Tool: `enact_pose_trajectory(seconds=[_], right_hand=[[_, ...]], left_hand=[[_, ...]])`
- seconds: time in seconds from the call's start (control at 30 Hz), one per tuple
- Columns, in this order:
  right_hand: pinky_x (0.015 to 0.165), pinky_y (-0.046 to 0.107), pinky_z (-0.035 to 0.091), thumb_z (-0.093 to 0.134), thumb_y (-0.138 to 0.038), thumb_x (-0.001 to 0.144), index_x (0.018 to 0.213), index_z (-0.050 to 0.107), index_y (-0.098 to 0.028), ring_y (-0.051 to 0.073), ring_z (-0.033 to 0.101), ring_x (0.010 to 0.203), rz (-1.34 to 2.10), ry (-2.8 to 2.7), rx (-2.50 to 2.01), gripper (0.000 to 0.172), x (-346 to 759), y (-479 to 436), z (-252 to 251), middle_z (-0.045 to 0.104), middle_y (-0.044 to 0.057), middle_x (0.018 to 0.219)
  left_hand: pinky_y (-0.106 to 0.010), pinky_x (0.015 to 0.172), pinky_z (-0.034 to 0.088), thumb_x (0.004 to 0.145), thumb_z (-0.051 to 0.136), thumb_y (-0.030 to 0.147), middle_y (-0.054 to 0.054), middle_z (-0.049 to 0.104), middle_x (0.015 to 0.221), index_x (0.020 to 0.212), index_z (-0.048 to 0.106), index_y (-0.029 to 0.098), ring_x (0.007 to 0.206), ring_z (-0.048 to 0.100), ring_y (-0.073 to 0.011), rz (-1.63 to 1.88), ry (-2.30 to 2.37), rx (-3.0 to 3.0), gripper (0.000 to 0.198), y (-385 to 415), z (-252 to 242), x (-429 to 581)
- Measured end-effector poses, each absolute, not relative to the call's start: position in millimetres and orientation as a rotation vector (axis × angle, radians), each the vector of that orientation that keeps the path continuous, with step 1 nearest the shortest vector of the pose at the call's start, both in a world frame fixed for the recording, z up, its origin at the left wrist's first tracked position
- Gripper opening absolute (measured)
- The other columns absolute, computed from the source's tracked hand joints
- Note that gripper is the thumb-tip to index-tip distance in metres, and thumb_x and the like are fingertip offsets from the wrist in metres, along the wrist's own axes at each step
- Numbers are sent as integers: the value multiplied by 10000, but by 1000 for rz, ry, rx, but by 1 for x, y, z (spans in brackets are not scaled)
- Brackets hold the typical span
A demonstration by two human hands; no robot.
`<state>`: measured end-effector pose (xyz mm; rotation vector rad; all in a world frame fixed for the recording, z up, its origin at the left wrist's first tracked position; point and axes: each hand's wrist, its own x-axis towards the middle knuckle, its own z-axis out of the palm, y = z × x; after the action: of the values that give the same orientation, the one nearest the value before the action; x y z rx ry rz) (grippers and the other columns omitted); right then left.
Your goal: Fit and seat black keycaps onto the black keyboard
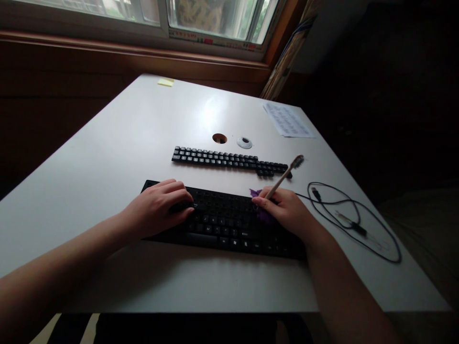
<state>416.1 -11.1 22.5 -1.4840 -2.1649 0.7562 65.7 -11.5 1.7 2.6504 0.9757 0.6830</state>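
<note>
A black keyboard (201, 239) lies across the front part of the white table, with many keycaps off its upper rows. My left hand (167, 203) rests on its left part, fingers curled and thumb drawn close to the index finger. Whatever is between those fingertips is too dark to make out. Over the keyboard's right part, my right hand (287, 210) is closed around a toothbrush (281, 177), its bristles pointing up and away. The same hand presses a crumpled purple cloth (264, 215) against the keys. Part of the keyboard is hidden under both hands.
Behind the keyboard, loose black keycaps (215, 157) stand in rows. A cable hole (219, 138) and its round cover (245, 142) are farther back. To the right lies a coiled USB cable (358, 200). Printed papers (289, 120) and a yellow note (165, 82) lie near the far edge.
</note>
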Motion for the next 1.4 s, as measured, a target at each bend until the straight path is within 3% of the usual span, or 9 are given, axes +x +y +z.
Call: enact_pose_trajectory(seconds=[0.4, 0.93, 1.4], right_hand=[[707, 315, 499, 579, -447, 957, 806, 718, -211, 178, 655, 746, 640, -2157, -1419, 312, 421, -14, 28, 708, 36, 817], [804, 384, 553, 726, -400, 864, 841, 755, -228, 223, 700, 836, 702, -2047, -1360, 176, 406, -16, 22, 748, 45, 861], [807, 379, 546, 710, -378, 884, 858, 752, -240, 211, 689, 844, 719, -2051, -1309, 146, 392, -18, 22, 743, 37, 882]], left_hand=[[-302, 714, 491, 950, 585, 281, -60, 632, 885, 971, 666, 180, 812, 591, -193, 688, 987, 2643, 131, -11, 0, 65], [-309, 713, 497, 966, 569, 297, -61, 637, 892, 975, 657, 180, 816, 589, -188, 675, 982, 2662, 146, -11, 1, 66], [-307, 715, 490, 963, 570, 292, -58, 632, 888, 971, 652, 177, 809, 584, -187, 683, 986, 2664, 141, -12, 3, 66]])
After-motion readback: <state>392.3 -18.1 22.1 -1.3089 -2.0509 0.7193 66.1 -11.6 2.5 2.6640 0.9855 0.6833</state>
